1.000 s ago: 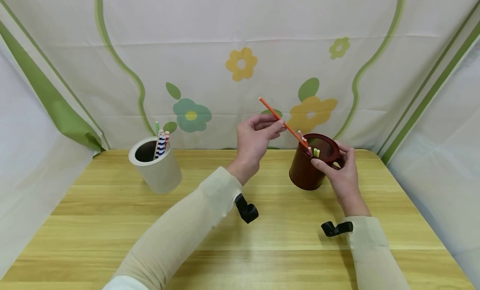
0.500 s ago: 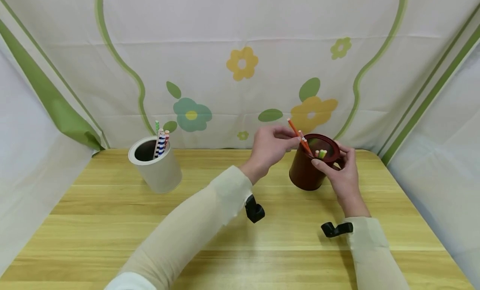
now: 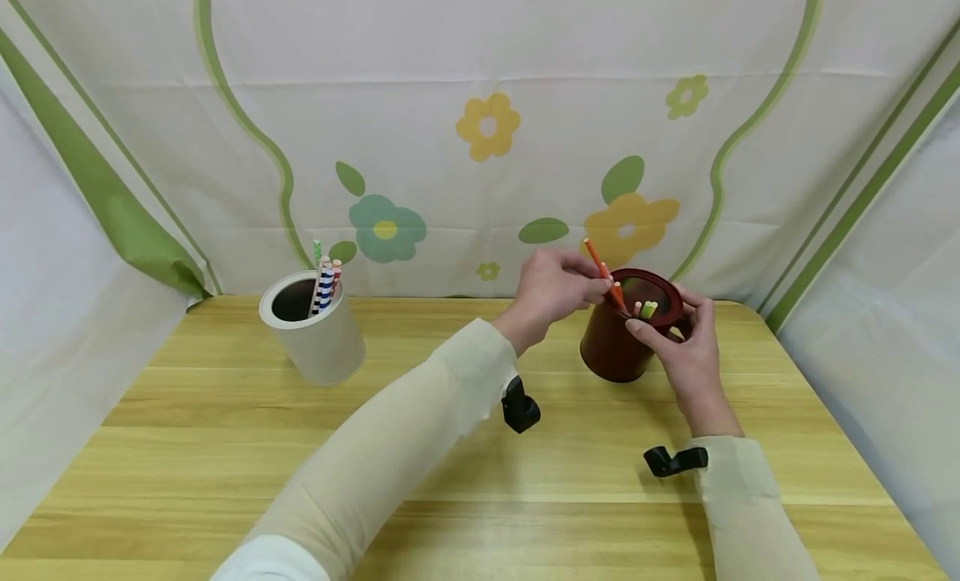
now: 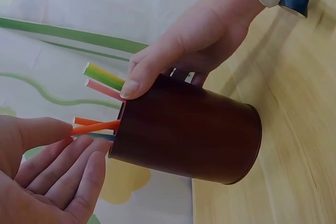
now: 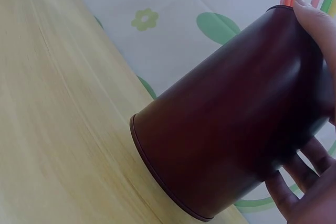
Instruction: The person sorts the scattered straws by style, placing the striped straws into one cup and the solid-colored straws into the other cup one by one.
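Observation:
My left hand (image 3: 555, 289) pinches an orange straw (image 3: 592, 254) between thumb and fingers. Its lower end is inside a dark red-brown mug-like holder (image 3: 617, 348), while its upper part leans left over the rim. Around the holder's right side, my right hand (image 3: 686, 356) grips with the thumb at the rim. Several straws stand in this holder, including yellow and green straws (image 4: 105, 74) and a pink straw (image 4: 102, 88) in the left wrist view. A second orange straw (image 4: 81, 121) shows beside the pinched one. The straws' lower ends are hidden inside.
A white cylindrical holder (image 3: 330, 348) stands at the left with striped straws (image 3: 324, 289) leaning to its right side. Both holders are on a wooden table (image 3: 555, 473). A flowered curtain (image 3: 420, 131) hangs behind the table's back edge.
My left hand has moved right and slightly down with the orange straw. The straw has gone from resting over the rim, mostly outside, to deeper in the holder. The right hand stays put.

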Available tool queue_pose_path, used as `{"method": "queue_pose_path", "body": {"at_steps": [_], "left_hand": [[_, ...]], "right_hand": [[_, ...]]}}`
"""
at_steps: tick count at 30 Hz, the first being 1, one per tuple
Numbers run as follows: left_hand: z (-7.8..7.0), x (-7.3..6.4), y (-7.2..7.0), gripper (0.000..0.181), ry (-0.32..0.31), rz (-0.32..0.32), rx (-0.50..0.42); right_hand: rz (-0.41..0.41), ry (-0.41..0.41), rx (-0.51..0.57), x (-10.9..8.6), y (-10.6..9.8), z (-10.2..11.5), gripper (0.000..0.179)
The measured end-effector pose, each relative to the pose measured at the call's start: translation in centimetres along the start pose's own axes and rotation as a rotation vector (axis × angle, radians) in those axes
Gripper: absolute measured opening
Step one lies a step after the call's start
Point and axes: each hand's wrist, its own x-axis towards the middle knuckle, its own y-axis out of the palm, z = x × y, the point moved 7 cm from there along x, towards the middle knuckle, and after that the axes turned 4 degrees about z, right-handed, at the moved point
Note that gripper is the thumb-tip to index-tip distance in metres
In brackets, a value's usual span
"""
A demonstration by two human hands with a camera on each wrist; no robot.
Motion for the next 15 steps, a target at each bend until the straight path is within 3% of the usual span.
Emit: {"method": "queue_pose_path", "body": {"at_steps": [15], "left_hand": [[0.39, 0.18, 0.55, 0.004, -0.022, 0.051, -0.042]], "right_hand": [[-0.002, 0.006, 0.013, -0.25, -0.44, 0.12, 0.079]]}}
